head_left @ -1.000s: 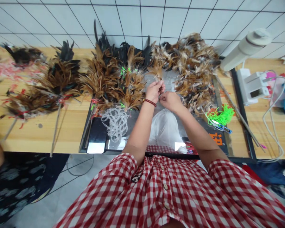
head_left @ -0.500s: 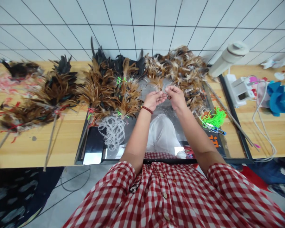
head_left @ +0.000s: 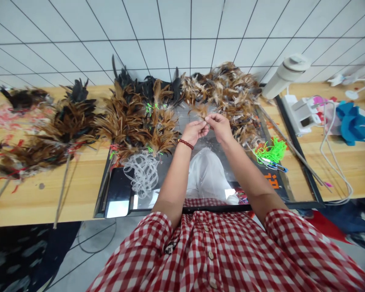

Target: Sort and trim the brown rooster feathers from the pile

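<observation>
Above the dark glossy board, my two hands meet at the fingertips. A small tuft of brown feathers [head_left: 201, 111] fans out from where they touch, pinched at its base. My left hand [head_left: 194, 132], with a dark red bead bracelet at its wrist, is closed with curled fingers. My right hand [head_left: 220, 126] is closed too, thumb and forefinger pressed together at the base of the tuft. Beyond and to the right of them lies a heap of loose brown feathers [head_left: 228, 87]. To the left are bundled brown and black feathers [head_left: 124, 109] with green ties.
Coiled clear ribbon [head_left: 141, 174] and a phone [head_left: 118, 190] lie on the board's left side. Green strings [head_left: 272, 151] and small blue-handled snips [head_left: 273, 165] are at right. Further right are a stick [head_left: 295, 148], a white bottle [head_left: 286, 77], a charger block [head_left: 299, 113] and cables.
My right hand has shifted slightly up and left, its fingers now closer to the left hand's fingertips at the feather tuft. The view has tilted a little.
</observation>
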A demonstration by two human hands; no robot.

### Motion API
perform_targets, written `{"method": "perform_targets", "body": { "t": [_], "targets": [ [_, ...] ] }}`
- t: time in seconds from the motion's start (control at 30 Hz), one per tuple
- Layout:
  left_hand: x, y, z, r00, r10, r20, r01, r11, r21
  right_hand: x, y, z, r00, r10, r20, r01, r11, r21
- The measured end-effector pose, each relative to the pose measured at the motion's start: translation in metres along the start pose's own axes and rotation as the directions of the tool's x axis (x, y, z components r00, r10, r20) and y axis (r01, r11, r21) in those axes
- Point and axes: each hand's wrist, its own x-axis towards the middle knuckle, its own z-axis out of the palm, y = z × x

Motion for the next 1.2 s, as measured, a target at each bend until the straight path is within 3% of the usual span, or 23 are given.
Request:
{"method": "perform_targets", "body": {
  "t": [0.07,0.1,0.17,0.23,0.33,0.43,0.5,0.6,0.7,0.8,0.9,1.07,1.2],
  "targets": [
    [0.001,0.001,-0.001,1.000,0.026,-0.013,-0.026,1.000,-0.017,0.010,-0.007,-0.018,0.991,-0.136,-0.018,0.127,0.960,-0.248],
    [0.001,0.002,-0.002,0.999,0.041,-0.028,-0.042,0.999,-0.034,0.014,-0.013,-0.029,0.977,-0.213,-0.029,0.181,0.887,-0.425],
    [0.003,0.003,-0.004,0.996,0.059,-0.062,-0.064,0.996,-0.066,0.021,-0.025,-0.048,0.954,-0.300,0.022,0.219,0.644,-0.733],
    [0.004,0.004,-0.006,0.994,0.066,-0.084,-0.072,0.994,-0.079,0.022,-0.035,-0.059,0.960,-0.242,0.140,0.234,0.426,-0.874],
    [0.005,0.004,-0.007,0.992,0.074,-0.099,-0.083,0.992,-0.094,0.015,-0.040,-0.058,0.943,-0.084,0.322,0.332,0.162,-0.929],
    [0.005,0.004,-0.007,0.990,0.077,-0.117,-0.089,0.991,-0.101,0.009,-0.036,-0.049,0.923,0.007,0.384,0.384,-0.029,-0.923],
    [0.005,0.004,-0.007,0.989,0.074,-0.128,-0.087,0.991,-0.097,0.012,-0.035,-0.047,0.929,0.001,0.370,0.370,0.012,-0.929],
    [0.006,0.004,-0.008,0.984,0.091,-0.151,-0.108,0.988,-0.107,0.022,-0.037,-0.050,0.942,-0.125,0.311,0.335,0.356,-0.873],
    [0.008,0.005,-0.009,0.972,0.134,-0.192,-0.164,0.975,-0.153,0.036,-0.041,-0.051,0.964,-0.212,0.163,0.267,0.713,-0.648],
    [0.009,0.006,-0.010,0.961,0.168,-0.221,-0.211,0.960,-0.185,0.047,-0.038,-0.045,0.983,-0.159,0.087,0.181,0.869,-0.460],
    [0.009,0.006,-0.011,0.956,0.186,-0.228,-0.233,0.951,-0.202,0.055,-0.030,-0.042,0.989,-0.108,0.099,0.142,0.877,-0.460],
    [0.011,0.006,-0.012,0.953,0.185,-0.242,-0.241,0.944,-0.225,0.041,-0.030,-0.050,0.953,-0.303,0.024,0.254,0.752,-0.608],
    [0.011,0.005,-0.011,0.950,0.195,-0.245,-0.252,0.940,-0.229,0.006,-0.034,-0.038,0.975,-0.164,0.147,0.217,0.610,-0.762]
  ]
}}
